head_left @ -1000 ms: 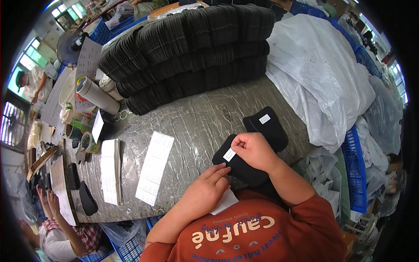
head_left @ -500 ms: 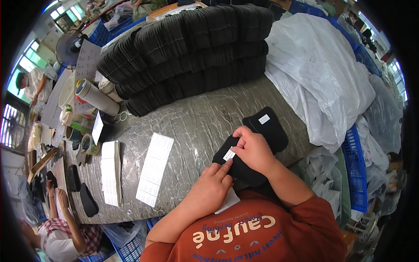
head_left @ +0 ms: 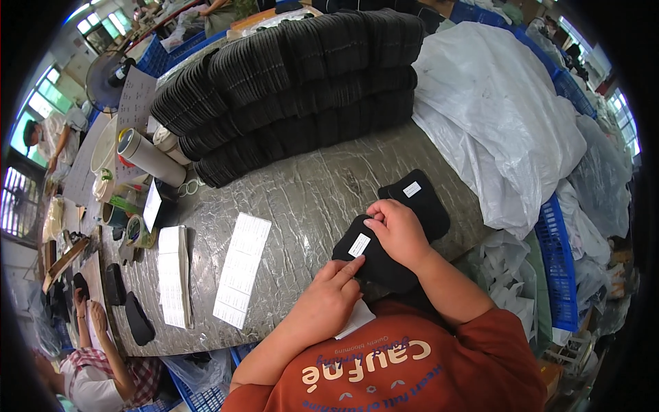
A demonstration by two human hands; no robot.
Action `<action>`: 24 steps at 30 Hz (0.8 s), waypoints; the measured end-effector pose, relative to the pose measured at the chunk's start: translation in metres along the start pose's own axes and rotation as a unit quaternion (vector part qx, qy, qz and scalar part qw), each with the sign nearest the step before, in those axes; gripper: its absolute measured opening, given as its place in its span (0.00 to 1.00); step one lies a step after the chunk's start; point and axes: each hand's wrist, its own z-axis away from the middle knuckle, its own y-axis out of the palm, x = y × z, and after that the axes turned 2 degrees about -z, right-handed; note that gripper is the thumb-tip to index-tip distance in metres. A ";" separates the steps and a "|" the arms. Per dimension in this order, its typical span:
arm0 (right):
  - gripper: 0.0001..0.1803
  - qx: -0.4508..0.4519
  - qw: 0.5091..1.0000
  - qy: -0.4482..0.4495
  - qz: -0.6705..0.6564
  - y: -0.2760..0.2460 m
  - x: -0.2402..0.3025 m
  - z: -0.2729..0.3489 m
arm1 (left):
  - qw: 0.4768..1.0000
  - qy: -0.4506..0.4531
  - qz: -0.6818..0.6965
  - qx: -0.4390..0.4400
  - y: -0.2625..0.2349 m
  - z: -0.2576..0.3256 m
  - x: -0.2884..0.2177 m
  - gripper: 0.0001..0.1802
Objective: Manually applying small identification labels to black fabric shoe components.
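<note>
A black fabric pad (head_left: pixel 388 271) with rounded corners lies at the near edge of the table, a small white label (head_left: pixel 359 245) on its upper face. My left hand (head_left: pixel 328 302) has its index fingertip at the label's lower end, the other fingers curled round a white paper (head_left: pixel 357 318) that sticks out beneath the palm. Thumb and bent forefinger of my right hand (head_left: pixel 398 235) pinch the pad's far edge, just above the label; the undersides of these fingers are hidden. Partly beneath, a second black pad (head_left: pixel 431 209) carries its own white label (head_left: pixel 412 189).
Tall rows of black pads (head_left: pixel 302 82) stand at the back. Left of my hands lie a label sheet (head_left: pixel 241 271) and a stack of sheets (head_left: pixel 175 275). A white tumbler (head_left: pixel 151 156) stands beyond them; a large white plastic bag (head_left: pixel 494 117) covers the right side. A co-worker (head_left: pixel 96 371) sits lower left.
My right thumb has come off the label and moved slightly away to the pad's far edge, so the whole label shows. My left index finger stays at its lower end.
</note>
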 end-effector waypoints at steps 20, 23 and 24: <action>0.07 0.010 0.995 0.025 -0.099 -0.007 0.006 0.010 | 1.000 -0.012 -0.004 -0.015 0.005 0.002 -0.002 0.06; 0.06 -0.013 0.991 -0.027 -0.129 -0.003 -0.002 0.014 | 1.000 -0.016 -0.013 -0.007 0.007 0.005 0.002 0.07; 0.05 -0.034 0.988 -0.038 -0.142 -0.001 -0.006 0.014 | 1.000 -0.015 -0.016 0.007 0.007 0.005 0.003 0.07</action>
